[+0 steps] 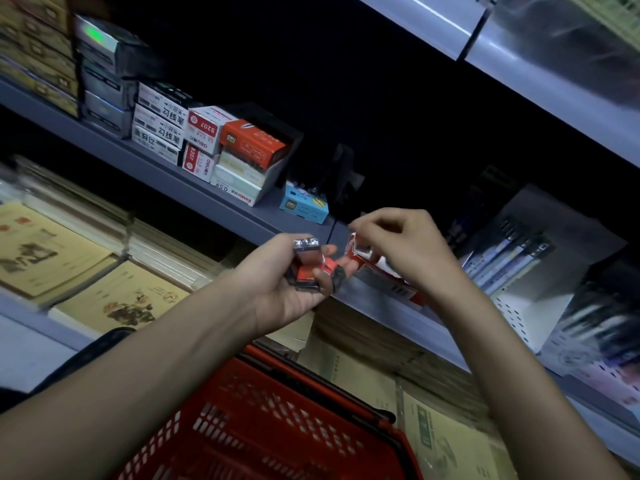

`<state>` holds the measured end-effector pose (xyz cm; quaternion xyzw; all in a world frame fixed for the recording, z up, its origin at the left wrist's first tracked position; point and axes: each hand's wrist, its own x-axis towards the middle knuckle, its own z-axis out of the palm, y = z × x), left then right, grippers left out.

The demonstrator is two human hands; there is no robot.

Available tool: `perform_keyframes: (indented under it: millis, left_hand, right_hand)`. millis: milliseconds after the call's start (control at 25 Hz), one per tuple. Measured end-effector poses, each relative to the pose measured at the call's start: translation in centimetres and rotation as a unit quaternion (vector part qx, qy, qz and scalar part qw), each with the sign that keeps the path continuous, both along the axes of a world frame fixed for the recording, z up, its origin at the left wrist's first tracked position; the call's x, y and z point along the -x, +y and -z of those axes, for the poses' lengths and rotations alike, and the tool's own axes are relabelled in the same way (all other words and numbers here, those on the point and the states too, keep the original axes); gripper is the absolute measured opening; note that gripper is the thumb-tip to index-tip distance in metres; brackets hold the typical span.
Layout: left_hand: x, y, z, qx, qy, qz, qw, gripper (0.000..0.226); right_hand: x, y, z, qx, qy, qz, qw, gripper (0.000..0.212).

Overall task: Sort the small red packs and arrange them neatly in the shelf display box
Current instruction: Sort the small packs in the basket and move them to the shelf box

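My left hand (294, 282) holds a small bunch of red and silver packs (310, 268) in its curled fingers, just in front of the grey shelf edge (221, 206). To its right, my right hand (408, 247) hovers with fingers bent over a red and white display box (388, 282) that lies on the shelf. Its thumb and forefinger pinch one small red pack (353, 242) at the box's open left end. The inside of the box is mostly hidden by my right hand.
Stacked red, white and blue stationery boxes (221, 147) fill the shelf to the left. A small blue box (304, 202) stands just behind my hands. A red shopping basket (277, 427) hangs below my arms. Notebooks (69, 265) lie on the lower shelf.
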<state>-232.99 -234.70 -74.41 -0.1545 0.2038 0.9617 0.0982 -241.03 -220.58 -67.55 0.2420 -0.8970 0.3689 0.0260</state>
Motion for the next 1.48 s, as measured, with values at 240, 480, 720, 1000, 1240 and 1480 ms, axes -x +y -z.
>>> perform_keyframes:
  millis: [240, 480, 720, 1000, 1240, 1480]
  left_hand:
    - [0.2, 0.4, 1.0, 0.009, -0.02, -0.053, 0.998, 0.021]
    - [-0.6, 0.8, 0.8, 0.013, -0.027, -0.05, 0.998, 0.014]
    - [-0.4, -0.5, 0.5, 0.026, -0.026, -0.082, 0.996, 0.022]
    - [-0.3, 0.4, -0.3, 0.086, 0.026, -0.049, 0.995, 0.02]
    - [-0.8, 1.4, 0.3, 0.125, 0.049, -0.03, 0.99, 0.029]
    - [-1.3, 3.7, -0.7, 0.17, 0.096, -0.054, 0.979, 0.032]
  right_hand:
    - [-5.6, -0.5, 1.2, -0.054, 0.016, -0.162, 0.985, 0.022]
    - [-4.8, -0.2, 1.9, 0.022, 0.072, -0.117, 0.99, 0.01]
    - [3.4, 3.5, 0.6, -0.052, 0.171, 0.162, 0.97, 0.014]
    - [7.0, 4.1, 2.9, -0.259, 0.192, 0.182, 0.929, 0.013]
    - [1.5, 3.7, 0.8, -0.087, 0.126, 0.081, 0.985, 0.014]
    - [-3.9, 4.6, 0.5, 0.026, -0.059, -0.053, 0.997, 0.016]
